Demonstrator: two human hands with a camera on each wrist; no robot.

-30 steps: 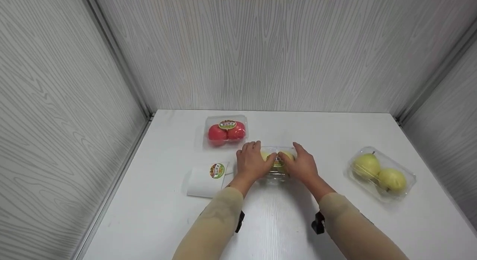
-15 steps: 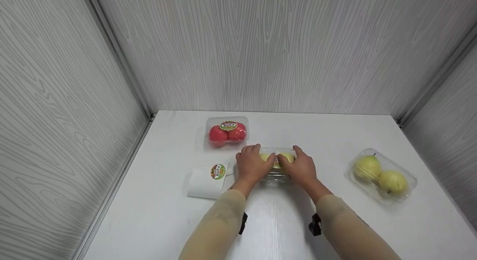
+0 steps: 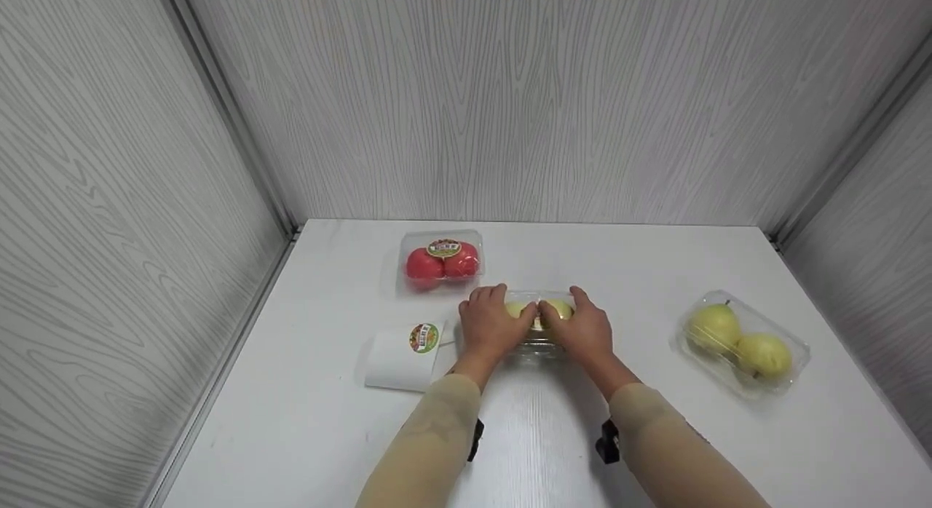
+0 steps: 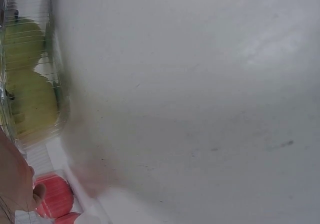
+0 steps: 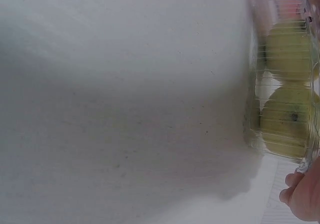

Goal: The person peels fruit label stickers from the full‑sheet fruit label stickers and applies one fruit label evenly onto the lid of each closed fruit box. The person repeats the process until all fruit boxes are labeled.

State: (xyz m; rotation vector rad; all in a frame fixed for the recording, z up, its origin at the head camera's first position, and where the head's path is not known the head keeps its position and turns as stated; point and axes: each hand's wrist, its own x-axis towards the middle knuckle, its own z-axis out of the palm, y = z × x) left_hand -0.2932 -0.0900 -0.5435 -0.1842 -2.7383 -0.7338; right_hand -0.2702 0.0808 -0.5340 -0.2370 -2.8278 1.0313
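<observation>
A clear plastic clamshell box (image 3: 539,346) with two yellow-green pears inside stands at the middle of the white table. My left hand (image 3: 489,323) grips its left end and my right hand (image 3: 586,327) its right end. Both thumbs press on a round label (image 3: 537,322) on the lid and partly cover it. In the left wrist view a pear (image 4: 34,103) shows through the ribbed wall, with part of my left hand (image 4: 14,179) at the box's end. The right wrist view shows a pear (image 5: 286,119) above fingers of my right hand (image 5: 306,194).
A clear box of red fruit (image 3: 442,266) with an oval label stands behind, to the left. Left of my hands lies a white sheet (image 3: 400,359) bearing a round sticker (image 3: 424,338). Another clear box (image 3: 790,381) with two pears stands at the right. Panels surround the table.
Both hands stay on the box, thumbs still at the label. The right forearm has shifted slightly left, and the whole view has moved a little.
</observation>
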